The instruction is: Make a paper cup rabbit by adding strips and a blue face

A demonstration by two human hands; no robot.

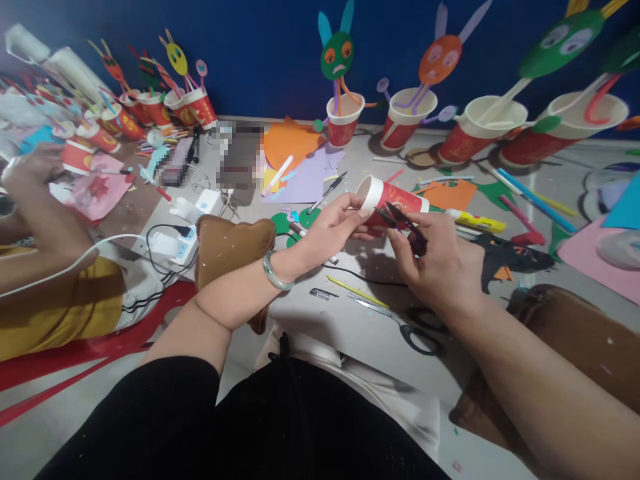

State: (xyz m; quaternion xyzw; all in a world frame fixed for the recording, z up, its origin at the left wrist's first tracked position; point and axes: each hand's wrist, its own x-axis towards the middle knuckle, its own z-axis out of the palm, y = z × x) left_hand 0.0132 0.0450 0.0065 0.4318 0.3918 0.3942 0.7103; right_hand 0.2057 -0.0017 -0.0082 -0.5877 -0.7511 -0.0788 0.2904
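Note:
A red paper cup with a white rim lies tilted on its side, its mouth toward the left. My left hand grips it near the rim, fingers closed around that end. In my right hand is a small pair of dark scissors, blades parted and pointing at the cup's side. Whether the blades touch the cup, I cannot tell. Below the hands, a larger pair of scissors with black handles lies on the table beside a yellow stick and a small black clip-like piece.
Several red cups with paper-faced figures, one with a green face, stand along the blue wall. Orange paper, a pen and a glue tube lie around. A power strip with cords sits left, near another person's arm.

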